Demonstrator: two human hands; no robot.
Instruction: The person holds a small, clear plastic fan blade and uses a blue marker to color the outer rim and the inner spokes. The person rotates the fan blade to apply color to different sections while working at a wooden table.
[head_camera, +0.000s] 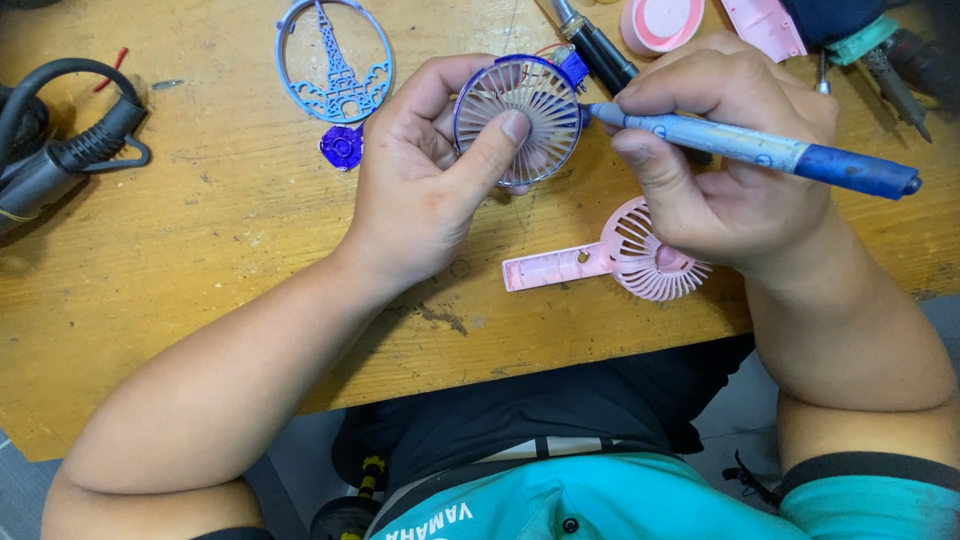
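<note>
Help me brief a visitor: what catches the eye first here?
At the centre, the left hand grips a round blue fan grille, while the right hand points a blue soldering iron at its edge. Below them a pink fan part lies on the wooden table.

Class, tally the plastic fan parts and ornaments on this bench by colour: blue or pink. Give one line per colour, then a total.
Blue: 3 (fan grille in the left hand, round tower ornament, small flower piece)
Pink: 3 (fan half with handle, round cap, flat cover)
Total: 6
</note>
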